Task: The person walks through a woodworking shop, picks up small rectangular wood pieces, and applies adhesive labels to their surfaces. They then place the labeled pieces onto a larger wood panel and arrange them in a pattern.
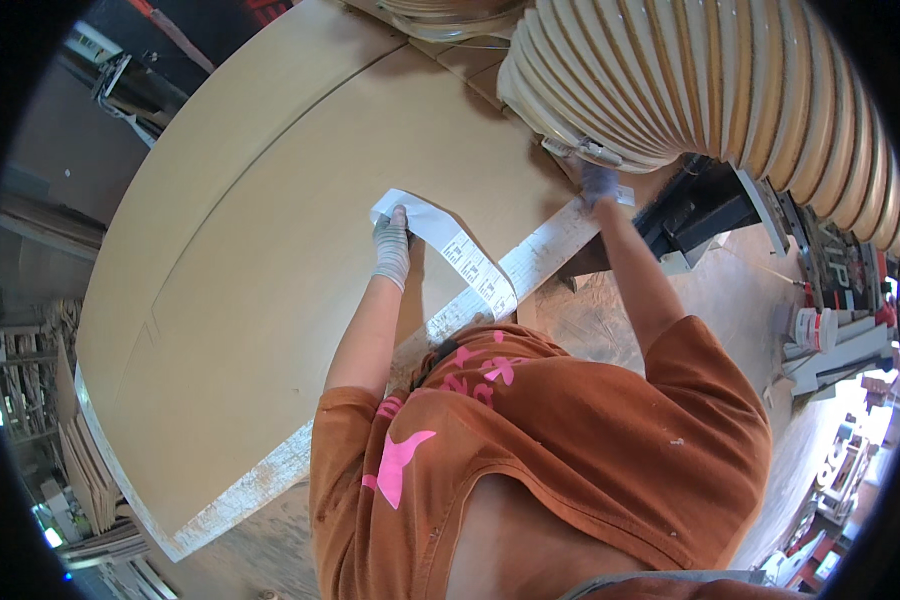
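Note:
My left hand [392,248], in a pale striped glove, is closed on a curling strip of white labels [460,255], its thumb on top near the far end. Printed labels show along the strip's lower part, which hangs over the table's near edge. Under the strip lies a large tan board [270,250] with a long dark seam across it. My right hand [598,183], in a bluish-grey glove, is at the right end of the worn whitish table edge [550,248], just below the hose. A small white label [626,195] shows beside it. Its fingers are mostly hidden.
A thick ribbed hose [660,80] arches over the upper right, close above my right hand. Dark machine parts [685,215] stand right of the table. A white bucket [815,328] is at the far right. Stacked boards [88,465] lean at the left.

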### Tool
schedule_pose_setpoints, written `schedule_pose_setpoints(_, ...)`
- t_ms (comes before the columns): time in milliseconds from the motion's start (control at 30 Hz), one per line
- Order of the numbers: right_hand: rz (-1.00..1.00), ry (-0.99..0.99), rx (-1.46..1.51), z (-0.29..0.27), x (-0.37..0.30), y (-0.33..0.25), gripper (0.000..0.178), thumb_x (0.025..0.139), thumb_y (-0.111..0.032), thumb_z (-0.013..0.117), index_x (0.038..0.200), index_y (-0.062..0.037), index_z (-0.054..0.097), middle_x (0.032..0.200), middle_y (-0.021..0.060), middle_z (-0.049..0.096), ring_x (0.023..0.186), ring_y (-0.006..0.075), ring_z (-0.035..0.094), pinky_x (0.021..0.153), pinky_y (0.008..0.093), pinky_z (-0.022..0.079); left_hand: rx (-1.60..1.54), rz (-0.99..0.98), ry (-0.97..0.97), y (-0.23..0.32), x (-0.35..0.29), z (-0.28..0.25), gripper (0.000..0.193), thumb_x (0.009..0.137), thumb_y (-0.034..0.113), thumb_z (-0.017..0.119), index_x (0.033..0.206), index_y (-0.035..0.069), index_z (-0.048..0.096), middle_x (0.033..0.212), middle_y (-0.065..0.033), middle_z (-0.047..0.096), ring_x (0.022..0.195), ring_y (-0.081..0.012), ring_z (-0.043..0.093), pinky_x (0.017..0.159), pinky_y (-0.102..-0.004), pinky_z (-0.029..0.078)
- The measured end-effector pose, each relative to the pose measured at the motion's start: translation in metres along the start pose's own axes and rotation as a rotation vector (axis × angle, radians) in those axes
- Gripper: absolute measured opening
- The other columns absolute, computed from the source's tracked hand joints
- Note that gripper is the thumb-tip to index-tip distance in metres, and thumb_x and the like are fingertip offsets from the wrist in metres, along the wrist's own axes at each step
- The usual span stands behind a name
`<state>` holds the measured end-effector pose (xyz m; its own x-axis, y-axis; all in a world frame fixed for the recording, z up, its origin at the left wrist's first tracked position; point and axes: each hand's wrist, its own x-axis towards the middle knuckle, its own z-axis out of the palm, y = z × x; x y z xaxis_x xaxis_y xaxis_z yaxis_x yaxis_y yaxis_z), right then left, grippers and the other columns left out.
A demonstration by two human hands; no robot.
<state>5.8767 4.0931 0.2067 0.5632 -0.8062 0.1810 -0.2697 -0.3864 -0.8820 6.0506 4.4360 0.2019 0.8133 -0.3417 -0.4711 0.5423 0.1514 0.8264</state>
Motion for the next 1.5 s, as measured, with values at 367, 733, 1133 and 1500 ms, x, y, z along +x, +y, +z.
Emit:
schedule_pose_setpoints(367, -0.414, -0.001, -0.973, 0.005, 0.004, 0.02, 0.062, 0.088, -0.051, 0.041, 0.136, -0.0122, 0.038, 0.141, 0.0106, 0.037, 0.128, 0.0331, 0.035, 0.106, 0.046, 0.027, -0.136, -0.245, -0.082, -0.004, -0.011, 0.0, 0.037, 0.081, 0.035, 0.064, 0.104, 0.007, 0.057, 0.08, -0.0056, 0.056, 0.068, -0.0183, 0.058, 0.061, -0.031, 0.052)
schedule_pose_setpoints(733, -0.145, -0.789, 0.265, 0.116, -0.115, -0.079, 0.038, 0.073, -0.005, 0.07, 0.108, -0.003, 0.054, 0.11, 0.009, 0.058, 0.097, 0.0181, 0.059, 0.083, 0.0299, 0.05, -0.155, -0.159, -0.247, -0.008, -0.019, 0.005, 0.025, 0.086, 0.01, 0.057, 0.11, 0.005, 0.054, 0.092, -0.005, 0.06, 0.078, -0.017, 0.061, 0.069, -0.0324, 0.055)
schedule_pose_setpoints(1133, -0.125, -0.822, 0.09, 0.133, -0.109, -0.115, 0.039, 0.074, -0.004, 0.069, 0.11, -0.003, 0.055, 0.101, 0.0066, 0.059, 0.096, 0.0162, 0.059, 0.079, 0.0276, 0.05, -0.306, -0.145, -0.234, 0.01, -0.005, 0.004, 0.033, 0.083, 0.018, 0.06, 0.114, 0.011, 0.051, 0.097, -0.0031, 0.058, 0.085, -0.0168, 0.059, 0.069, -0.032, 0.052)
schedule_pose_setpoints(1500, -0.421, -0.755, -0.389, 0.14, -0.093, -0.123, 0.015, 0.082, -0.018, 0.061, 0.093, -0.0095, 0.065, 0.09, 0.0099, 0.064, 0.082, 0.0253, 0.062, 0.077, 0.0312, 0.049, 0.151, 0.066, -0.191, -0.007, 0.032, 0.01, 0.019, 0.084, 0.017, 0.062, 0.097, 0.004, 0.058, 0.086, -0.0034, 0.061, 0.077, -0.0129, 0.057, 0.066, -0.0278, 0.048)
